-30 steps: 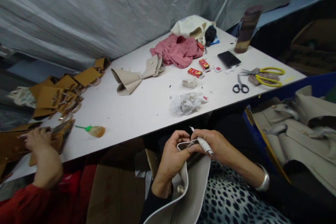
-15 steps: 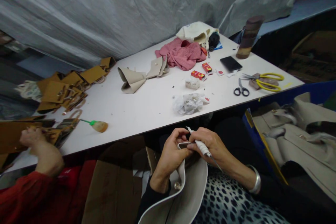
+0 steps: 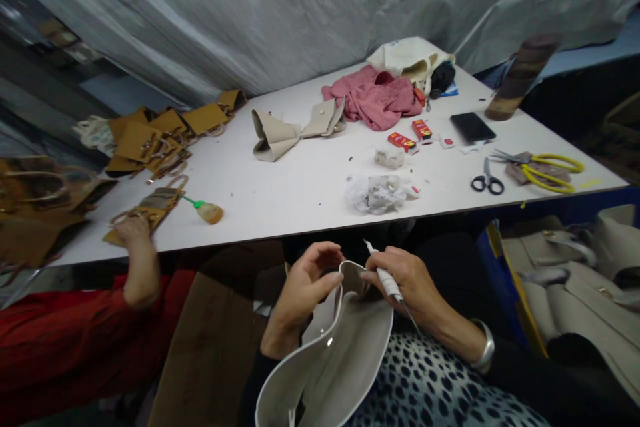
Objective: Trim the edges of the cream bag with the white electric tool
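A cream leather bag piece [image 3: 330, 360] lies over my lap below the table edge. My left hand [image 3: 303, 287] is curled round its upper rim, fingers pinching the edge. My right hand [image 3: 407, 283] is closed on a white pen-like tool [image 3: 384, 272] whose tip points up and left, right beside that same rim. A silver bracelet [image 3: 484, 347] sits on my right wrist.
The white table [image 3: 300, 187] carries a crumpled plastic bag [image 3: 377, 192], black scissors [image 3: 486, 180], yellow-handled shears [image 3: 547, 167], red boxes [image 3: 411, 135], a phone [image 3: 473, 127], pink cloth [image 3: 375, 97] and tan leather pieces [image 3: 160, 137]. A person's hand [image 3: 133, 230] in a red sleeve rests at the left edge. Cream bags [image 3: 575, 267] pile up at right.
The view has swung left. My left hand has opened up a little on the bag rim, and the bag has turned wider open. The other person's hand has moved right, towards the table edge.
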The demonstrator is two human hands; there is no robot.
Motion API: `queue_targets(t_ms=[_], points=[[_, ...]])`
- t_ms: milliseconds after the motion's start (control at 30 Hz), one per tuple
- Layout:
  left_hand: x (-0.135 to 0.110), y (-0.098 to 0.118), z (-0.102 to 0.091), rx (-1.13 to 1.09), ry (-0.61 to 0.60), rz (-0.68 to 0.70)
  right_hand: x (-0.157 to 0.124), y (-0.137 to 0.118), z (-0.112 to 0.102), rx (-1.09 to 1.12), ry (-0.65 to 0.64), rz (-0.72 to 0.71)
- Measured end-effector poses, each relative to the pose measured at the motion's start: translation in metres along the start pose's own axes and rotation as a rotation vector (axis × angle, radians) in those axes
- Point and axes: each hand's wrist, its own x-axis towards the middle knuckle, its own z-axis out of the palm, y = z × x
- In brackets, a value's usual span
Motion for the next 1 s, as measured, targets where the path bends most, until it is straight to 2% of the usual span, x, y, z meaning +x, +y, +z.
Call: queue_targets(t_ms=[67, 133, 200, 267, 367, 467, 533, 667, 1000], points=[[-0.019, 0.007, -0.031, 0.086, 0.204, 0.053, 0.001, 0.004, 0.005, -0.004, 0.003, 0.012], [-0.050, 0.016, -0.057, 0.221, 0.417, 0.091, 0.002, 0.009, 0.009, -0.013, 0.007, 0.006], [-0.086, 0.028, -0.070, 0.378, 0.494, 0.126, 0.002, 0.014, 0.013, -0.019, 0.008, 0.002], [-0.118, 0.040, -0.066, 0.544, 0.400, 0.161, 0.002, 0.017, 0.017, -0.020, 0.009, 0.002], [-0.143, 0.049, -0.038, 0.761, 0.139, 0.245, 0.001, 0.020, 0.020, -0.015, 0.008, -0.008], [-0.138, 0.042, -0.004, 0.933, -0.033, 0.341, -0.001, 0.020, 0.021, 0.002, 0.009, -0.022], [-0.128, 0.033, 0.011, 1.057, -0.061, 0.405, -0.002, 0.019, 0.021, 0.009, 0.008, -0.029], [-0.116, 0.022, 0.022, 1.228, 0.034, 0.458, -0.003, 0.020, 0.021, 0.017, -0.002, -0.003], [-0.127, 0.017, 0.021, 1.198, 0.265, 0.436, 0.002, 0.027, 0.017, 0.014, -0.109, 0.066]])
